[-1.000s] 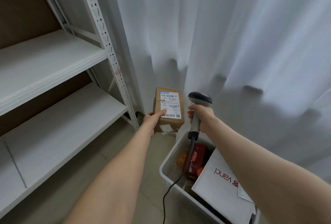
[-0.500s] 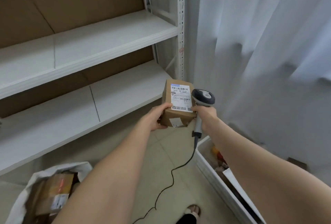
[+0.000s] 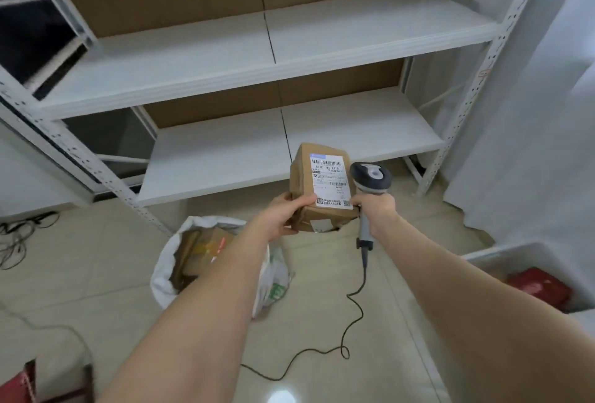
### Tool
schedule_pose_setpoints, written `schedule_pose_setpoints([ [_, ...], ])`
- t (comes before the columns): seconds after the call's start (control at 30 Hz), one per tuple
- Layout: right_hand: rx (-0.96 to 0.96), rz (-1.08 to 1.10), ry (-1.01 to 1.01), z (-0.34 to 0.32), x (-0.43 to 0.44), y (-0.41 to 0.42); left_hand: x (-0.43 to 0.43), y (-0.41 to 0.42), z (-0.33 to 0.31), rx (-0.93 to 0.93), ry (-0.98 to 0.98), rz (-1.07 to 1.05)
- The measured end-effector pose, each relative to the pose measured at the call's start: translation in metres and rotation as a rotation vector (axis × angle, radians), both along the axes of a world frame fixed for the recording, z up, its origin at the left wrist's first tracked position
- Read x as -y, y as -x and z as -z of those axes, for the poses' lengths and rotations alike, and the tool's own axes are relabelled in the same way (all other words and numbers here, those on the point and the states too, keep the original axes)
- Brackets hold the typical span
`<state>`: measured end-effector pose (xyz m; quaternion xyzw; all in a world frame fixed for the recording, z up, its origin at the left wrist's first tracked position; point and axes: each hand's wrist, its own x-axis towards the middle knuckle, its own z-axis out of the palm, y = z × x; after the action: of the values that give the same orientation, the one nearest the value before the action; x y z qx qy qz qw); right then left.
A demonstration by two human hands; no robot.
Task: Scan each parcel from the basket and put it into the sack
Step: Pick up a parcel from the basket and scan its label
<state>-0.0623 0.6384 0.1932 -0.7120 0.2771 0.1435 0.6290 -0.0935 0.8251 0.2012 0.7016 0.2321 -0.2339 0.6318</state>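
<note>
My left hand (image 3: 283, 214) grips a brown cardboard parcel (image 3: 302, 180) from its lower left, its white shipping label facing me. My right hand (image 3: 376, 209) grips the handle of a grey barcode scanner (image 3: 370, 177) right beside the parcel, touching its lower right corner. Below and left of the parcel, a white sack (image 3: 164, 261) stands open on the floor with several cardboard parcels inside; my left forearm hides its right side. The white basket (image 3: 502, 256) sits at the right edge with a red parcel (image 3: 537, 283) in it.
A white metal shelf rack (image 3: 257, 61) with bare boards stands behind the sack. The scanner's black cable (image 3: 351, 312) trails over the tiled floor. White curtains (image 3: 531, 113) hang at the right. More cables (image 3: 16, 235) lie at the far left.
My view has swung left from the basket toward the shelf and sack. The parcel and scanner stay together in my hands and now hang above and right of the sack.
</note>
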Motion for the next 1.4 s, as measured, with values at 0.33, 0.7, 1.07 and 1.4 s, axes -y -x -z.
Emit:
schedule_pose_setpoints([
  [0.33, -0.096, 0.017, -0.212, 0.060, -0.224, 0.007, -0.216, 0.003, 0.045, -0.016, -0.054, -0.152],
  [0.7, -0.247, -0.111, -0.228, 0.196, -0.348, -0.024, -0.324, -0.005, 0.198, -0.135, -0.236, -0.265],
  [1.07, -0.464, -0.091, -0.187, 0.323, -0.456, 0.008, -0.397, 0.038, 0.320, -0.457, 0.084, -0.471],
  [1.4, -0.366, -0.316, 0.132, 0.418, -0.534, 0.028, -0.450, 0.073, 0.403, -0.624, 0.175, -0.348],
])
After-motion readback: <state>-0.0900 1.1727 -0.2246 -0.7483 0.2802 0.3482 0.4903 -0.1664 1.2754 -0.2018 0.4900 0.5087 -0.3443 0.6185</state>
